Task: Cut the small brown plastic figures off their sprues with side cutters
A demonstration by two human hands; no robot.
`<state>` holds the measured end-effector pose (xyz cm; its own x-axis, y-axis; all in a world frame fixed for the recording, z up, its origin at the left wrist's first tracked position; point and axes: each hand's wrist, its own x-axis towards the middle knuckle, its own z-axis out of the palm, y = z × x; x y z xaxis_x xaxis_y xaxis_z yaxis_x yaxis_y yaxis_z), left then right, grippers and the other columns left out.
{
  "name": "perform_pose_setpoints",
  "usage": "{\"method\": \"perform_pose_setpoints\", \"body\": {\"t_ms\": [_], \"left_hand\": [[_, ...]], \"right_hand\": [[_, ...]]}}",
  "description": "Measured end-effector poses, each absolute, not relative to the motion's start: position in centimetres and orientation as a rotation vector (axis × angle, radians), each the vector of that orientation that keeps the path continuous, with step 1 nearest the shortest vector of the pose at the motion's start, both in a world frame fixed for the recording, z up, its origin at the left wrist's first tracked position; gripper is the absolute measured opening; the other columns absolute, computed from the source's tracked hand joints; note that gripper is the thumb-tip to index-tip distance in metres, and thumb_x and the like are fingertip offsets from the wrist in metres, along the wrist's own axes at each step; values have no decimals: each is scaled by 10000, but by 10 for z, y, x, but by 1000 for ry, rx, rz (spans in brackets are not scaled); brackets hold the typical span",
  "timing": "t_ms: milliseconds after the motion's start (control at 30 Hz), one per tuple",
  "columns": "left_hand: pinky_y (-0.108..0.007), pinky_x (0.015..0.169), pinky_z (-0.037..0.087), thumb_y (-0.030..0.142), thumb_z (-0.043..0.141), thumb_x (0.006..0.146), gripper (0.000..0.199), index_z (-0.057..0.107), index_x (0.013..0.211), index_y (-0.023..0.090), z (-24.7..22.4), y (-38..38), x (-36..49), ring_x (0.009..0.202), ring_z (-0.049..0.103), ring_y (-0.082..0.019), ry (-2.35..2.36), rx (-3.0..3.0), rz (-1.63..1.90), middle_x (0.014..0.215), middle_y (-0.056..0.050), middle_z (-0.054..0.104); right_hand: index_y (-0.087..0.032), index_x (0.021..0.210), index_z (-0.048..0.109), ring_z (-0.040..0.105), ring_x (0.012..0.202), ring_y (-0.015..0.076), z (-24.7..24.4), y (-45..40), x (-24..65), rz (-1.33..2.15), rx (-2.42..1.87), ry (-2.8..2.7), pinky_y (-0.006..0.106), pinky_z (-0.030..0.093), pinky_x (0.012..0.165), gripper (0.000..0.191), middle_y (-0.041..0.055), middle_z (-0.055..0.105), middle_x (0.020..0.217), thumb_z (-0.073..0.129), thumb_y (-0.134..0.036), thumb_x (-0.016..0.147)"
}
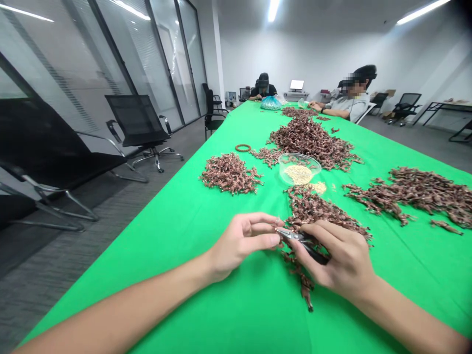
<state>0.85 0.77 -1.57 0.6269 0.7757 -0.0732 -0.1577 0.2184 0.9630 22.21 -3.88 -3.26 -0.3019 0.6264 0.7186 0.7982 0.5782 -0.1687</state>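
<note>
My right hand (342,255) grips small pliers (300,238) with dark handles, their metal jaws pointing left. The fingers of my left hand (247,241) are pinched at the tips of those jaws, round something too small to make out. Beneath and beyond both hands lies a pile of small brown figure-like pieces (320,209), with a few trailing toward me. Just past this pile stands a clear round bowl (299,169) of pale small bits, and more pale bits (318,187) lie beside it on the green cloth (177,241).
Other brown heaps lie at the left (231,173), centre back (309,137) and right (424,191). A brown ring (243,147) rests near the left heap. Two people sit at the far end by a blue bag (271,103). Black chairs (138,120) stand left.
</note>
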Motion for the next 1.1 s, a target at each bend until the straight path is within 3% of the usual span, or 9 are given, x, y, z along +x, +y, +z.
{"method": "perform_pose_setpoints", "body": {"t_ms": [267,467,667,967,1100], "left_hand": [[-326,903,531,259,798,766,408,642,1120,130,-11,0,10,1029,707,-235,791,1428,872,1113,-115,752],[-300,811,570,256,827,728,365,680,1042,144,-6,-6,9,949,737,-236,891,1581,1016,1014,-77,782],[-315,838,583,269,841,704,338,714,998,162,-7,-6,9,876,748,-221,934,1743,1133,986,-62,788],[-323,835,574,314,825,723,334,733,1017,186,-10,-5,7,845,738,-209,944,1882,1198,958,-48,789],[-325,918,527,286,840,708,325,739,1006,203,-8,-3,5,911,715,-202,963,1918,1197,966,-30,784]], "right_hand": [[-151,882,663,543,518,92,-27,-43,211,-22,-1135,-1907,223,401,495,94,1,631,656,652,-237,846],[-186,749,676,480,444,82,-21,-52,202,322,-1286,-1818,233,332,454,217,-38,574,539,605,-341,884],[-185,637,595,391,467,94,-22,-56,200,815,-1363,-1685,260,264,458,399,-40,442,513,547,-474,909],[-184,594,506,303,521,98,-23,-55,199,977,-1355,-1607,274,218,483,471,-41,351,554,527,-533,910],[-178,589,504,323,516,96,-22,-55,199,1003,-1343,-1579,270,230,484,483,-38,373,546,532,-541,906]]}}
